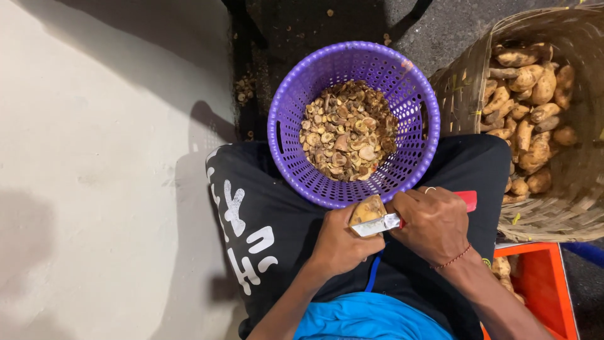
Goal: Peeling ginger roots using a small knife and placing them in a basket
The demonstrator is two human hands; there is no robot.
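- A purple basket (pixel 290 94) with many small holes stands between the knees of the person, at 12 o'clock from the hands; it holds a heap of cut brown pieces (pixel 348 130) which covers its bottom only, so the walls are bare higher up
- A big woven basket (pixel 465 88) is at 2 o'clock from the hands, touching the purple basket or just beside it, and it is filled with whole yellow-brown roots (pixel 525 107)
- An orange crate (pixel 546 283) is at 4 o'clock, and some pale roots lie in its left part
- The left hand (pixel 340 245) is closed around a root piece (pixel 367 209), just under the near rim of the purple basket; the piece shows a flat yellow-brown cut face with a darker skin at the edge
- The right hand (pixel 434 223) is closed around a knife (pixel 376 225) with a red handle; the shiny blade lies across the lower side of the root piece and touches it
- This hand has a ring on one finger and a thin red thread on the wrist
- The two hands touch each other over the black trousers (pixel 264 214) with white marks
- At 9 o'clock there is a wide pale floor (pixel 100 176), and at 12 o'clock, behind the purple basket, the ground (pixel 352 22) is dark with a few scraps
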